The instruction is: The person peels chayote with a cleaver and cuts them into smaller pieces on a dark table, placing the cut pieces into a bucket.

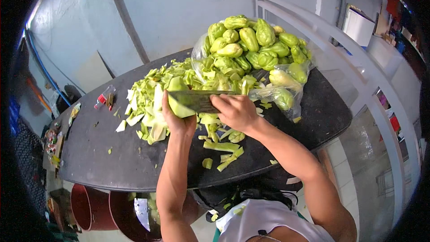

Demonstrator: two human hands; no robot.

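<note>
In my left hand [180, 124] is a pale green, peeled chayote [179, 109], gripped from below. The wide, dark blade of a knife [197, 100] lies across the chayote, touching or in front of it. My right hand [236, 113] is closed round the knife, fingers wrapped at its right end; the handle is hidden. Beneath and beyond my hands spreads a heap of green peelings and cut pieces [150, 87]. Past it, at the far right, whole unpeeled chayotes [248, 39] are piled in a clear plastic bag [291, 96].
The dark table [107, 152] has a curved edge. Long peel strips [230, 157] lie near its front. A small red-and-clear wrapper [105, 97] sits at the left. Dark red tubs [89, 208] stand below the table. A white metal railing [349, 56] runs along the right, and a pale wall rises behind.
</note>
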